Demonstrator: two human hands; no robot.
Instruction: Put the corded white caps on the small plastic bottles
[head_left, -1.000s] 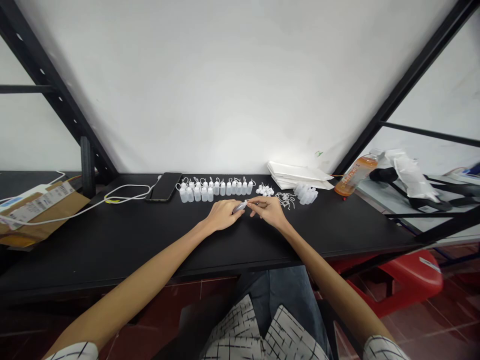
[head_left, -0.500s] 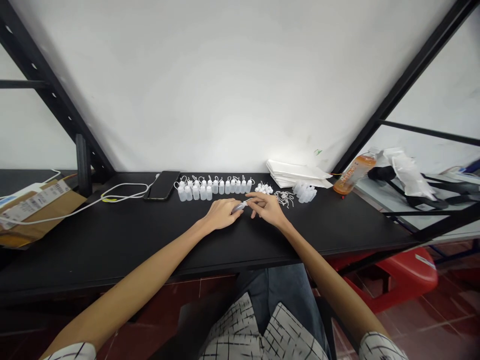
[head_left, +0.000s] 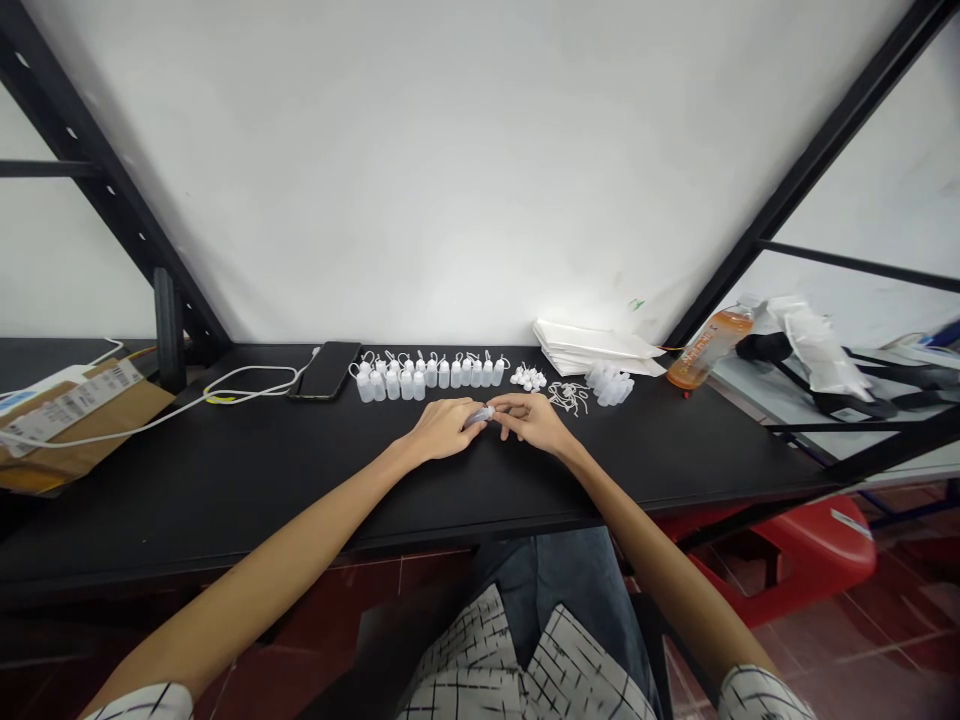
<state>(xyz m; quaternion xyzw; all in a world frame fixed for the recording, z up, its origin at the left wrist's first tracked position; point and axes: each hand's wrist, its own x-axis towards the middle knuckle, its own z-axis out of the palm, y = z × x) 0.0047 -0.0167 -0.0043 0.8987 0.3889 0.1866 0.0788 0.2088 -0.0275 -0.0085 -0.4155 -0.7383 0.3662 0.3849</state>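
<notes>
My left hand (head_left: pixel 444 428) is wrapped round a small translucent squeeze bottle (head_left: pixel 478 418) that lies tilted with its top towards the right. At that end, the fingertips of my right hand (head_left: pixel 531 420) pinch the white cap (head_left: pixel 491 411), partly covering it. Just behind my hands, finished-looking bottles with looped straps (head_left: pixel 405 384) stand upright in rows. To the right are a small heap of white caps (head_left: pixel 528 378), a tangle of white straps (head_left: pixel 568 396) and a pile of capless bottles (head_left: pixel 609 384).
A black phone (head_left: pixel 325 371) with a white cable (head_left: pixel 247 393) lies to the left, beyond a brown package (head_left: pixel 82 420). White paper sheets (head_left: pixel 592 347) rest against the wall. An orange drink bottle (head_left: pixel 709 345) leans at the right by the rack post. Below is a red stool (head_left: pixel 817 550).
My right fingers have drawn closer together and closed in on the bottle's top. My left hand keeps its grip in nearly the same place.
</notes>
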